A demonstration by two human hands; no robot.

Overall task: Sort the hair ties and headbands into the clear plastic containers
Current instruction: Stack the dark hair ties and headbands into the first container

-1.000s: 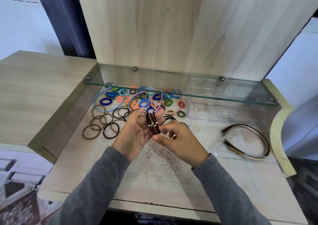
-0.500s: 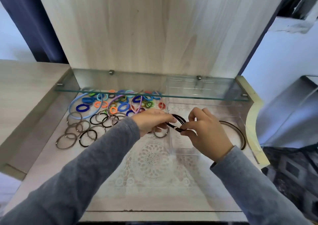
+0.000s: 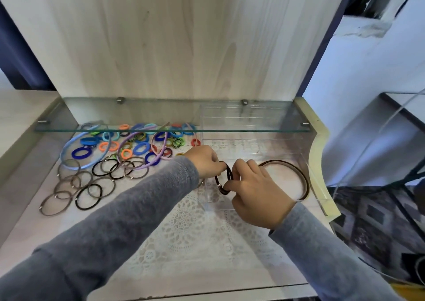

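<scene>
Both hands hold a small bunch of dark brown hair ties (image 3: pixel 224 181) over the left part of a clear plastic container (image 3: pixel 230 206). My left hand (image 3: pixel 205 162) pinches the bunch from the left, and my right hand (image 3: pixel 255 190) grips it from the right. A brown headband (image 3: pixel 296 171) lies inside the container's right part. A second clear container (image 3: pixel 241 116) stands behind, under the glass shelf. Several loose brown, grey and black hair ties (image 3: pixel 92 185) lie at the left. Behind them sit colourful ties (image 3: pixel 138 142), a blue headband (image 3: pixel 73 160) and a purple headband (image 3: pixel 158 158).
A glass shelf (image 3: pixel 172 129) spans the desk just above the far items. A lace cloth (image 3: pixel 184 227) covers the desk's middle. A wooden back panel (image 3: pixel 184 47) rises behind. The desk's raised right edge (image 3: pixel 319 162) borders the container; the floor drops off beyond it.
Both hands carried the bunch of dark hair ties from the desk's middle rightward to over the clear container. The view swung right with them.
</scene>
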